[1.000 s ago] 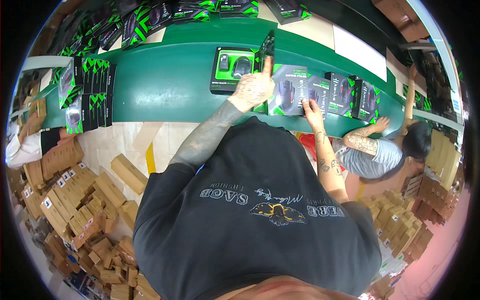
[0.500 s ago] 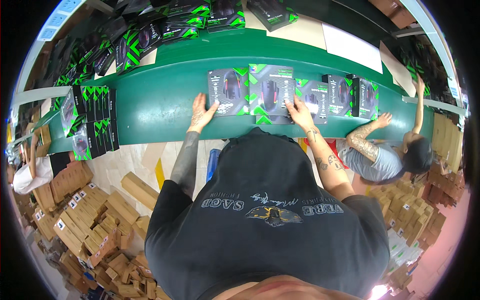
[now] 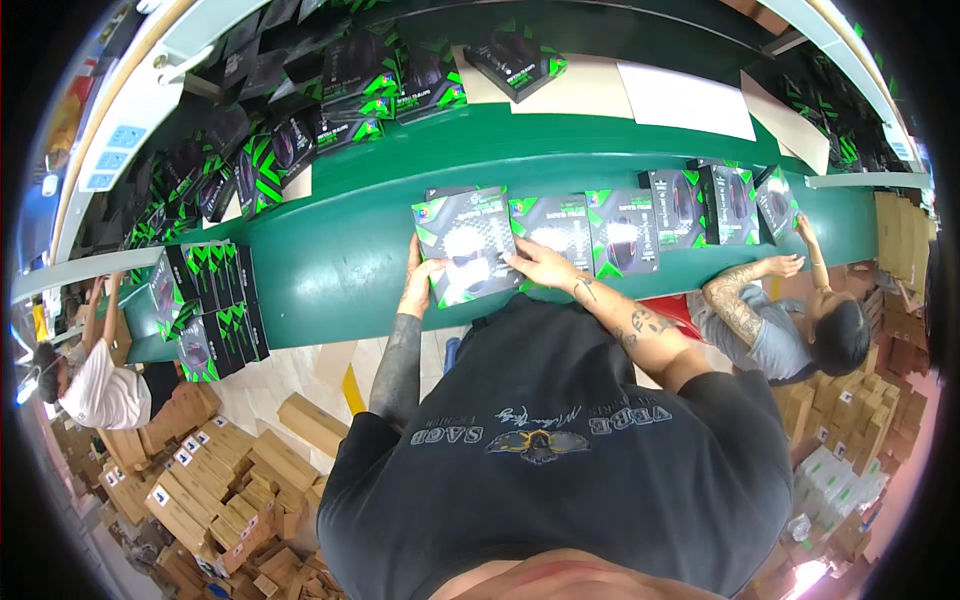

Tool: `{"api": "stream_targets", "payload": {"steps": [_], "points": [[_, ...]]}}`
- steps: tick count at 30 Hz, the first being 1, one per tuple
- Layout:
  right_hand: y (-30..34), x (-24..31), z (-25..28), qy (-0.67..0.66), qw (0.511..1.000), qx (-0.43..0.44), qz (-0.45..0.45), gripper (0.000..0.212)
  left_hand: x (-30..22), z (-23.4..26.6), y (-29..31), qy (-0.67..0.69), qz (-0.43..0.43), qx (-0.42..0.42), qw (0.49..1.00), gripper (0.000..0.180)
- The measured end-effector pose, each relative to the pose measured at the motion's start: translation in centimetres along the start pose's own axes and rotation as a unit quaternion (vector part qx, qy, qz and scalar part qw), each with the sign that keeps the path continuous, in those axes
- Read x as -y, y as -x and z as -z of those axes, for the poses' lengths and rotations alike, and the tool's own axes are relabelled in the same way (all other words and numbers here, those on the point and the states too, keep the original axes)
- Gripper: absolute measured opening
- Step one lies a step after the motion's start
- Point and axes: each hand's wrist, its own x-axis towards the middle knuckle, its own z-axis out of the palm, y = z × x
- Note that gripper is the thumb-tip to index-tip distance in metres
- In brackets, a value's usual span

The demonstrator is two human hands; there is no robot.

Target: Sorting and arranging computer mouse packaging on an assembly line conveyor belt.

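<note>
Just above the middle of the frame, the two hands have a black-and-green box (image 3: 462, 240) between them over the green bench (image 3: 330, 255). The left hand (image 3: 417, 284) grips its left edge, thumb across the front; the right hand (image 3: 546, 266) is partly curled at the lower right edge, in front of a neighbouring box (image 3: 562, 222). I can't tell how tightly they squeeze. More boxes (image 3: 218, 310) stand stacked at left.

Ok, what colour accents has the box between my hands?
The box has bright green accents, best seen in the head view.
</note>
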Motion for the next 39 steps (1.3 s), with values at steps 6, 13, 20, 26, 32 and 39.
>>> {"api": "stream_targets", "payload": {"steps": [6, 13, 20, 26, 32, 39], "points": [[4.7, 0.8, 6.8, -0.188, 0.962, -0.195, -0.043, 0.043, -5.8, -1.0, -5.2, 0.036, -0.083, -0.129, 0.988, 0.017], [8.0, -5.9, 15.4, 0.147, 0.910, -0.382, -0.069, 0.052, -14.8, -6.5, -13.6, -0.015, -0.147, -0.131, 0.980, 0.068], [8.6, -9.5, 30.4, 0.213, 0.855, -0.423, -0.210, 0.050, -2.5, -11.0, -1.2, -0.467, -0.170, -0.059, 0.866, 0.097], [19.5, -32.2, 45.3, 0.035, 0.926, -0.338, -0.165, 0.079, 5.3, -18.6, 2.4, -0.660, -0.090, -0.041, 0.745, 0.107], [19.4, -30.8, 42.4, 0.161, 0.785, -0.351, -0.484, 0.117, 7.3, -19.6, 5.2, -0.652, -0.061, -0.102, 0.749, 0.108], [19.5, -26.2, 36.4, 0.240, 0.842, -0.418, -0.240, 0.080, 7.2, -19.4, 4.6, -0.704, -0.065, -0.053, 0.706, 0.110]]}}
